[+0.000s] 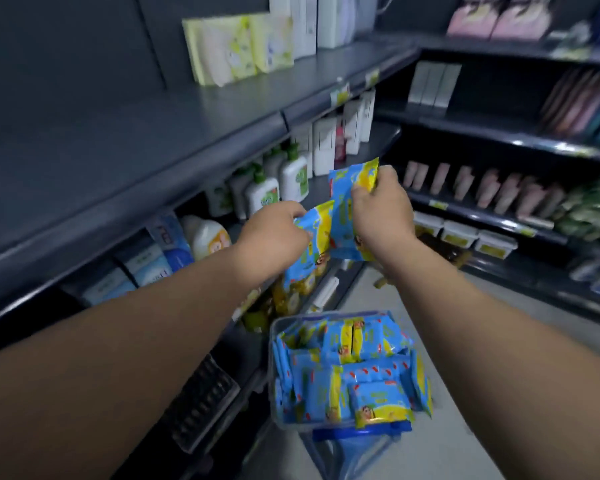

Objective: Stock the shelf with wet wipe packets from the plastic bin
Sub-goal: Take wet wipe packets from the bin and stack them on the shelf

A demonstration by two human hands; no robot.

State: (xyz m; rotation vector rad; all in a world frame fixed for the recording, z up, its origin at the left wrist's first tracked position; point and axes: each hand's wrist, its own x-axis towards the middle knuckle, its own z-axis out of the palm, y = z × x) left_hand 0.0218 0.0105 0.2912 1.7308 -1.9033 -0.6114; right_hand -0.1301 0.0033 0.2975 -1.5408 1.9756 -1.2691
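While the plastic bin sits heaped with blue-and-yellow wet wipe packets, you are only a little way into the job, I would judge. Above the bin and a bit beyond it, your left hand has its fingers curled round the top of a first packet. Just to the right of that, your right hand grips a second packet by its upper edge. The two packets touch or overlap, and neither is on a shelf yet. Up and to the left of the bin, the broad grey shelf carries pale yellow packs at its far end and none of the blue-and-yellow ones. Just beyond the bin's far rim, partly hidden under your left hand, a blurred yellow-and-blue row may be packets already stocked, though this view is too soft to say. What is left for you: place these two, then work through what looks like a nearly full bin.
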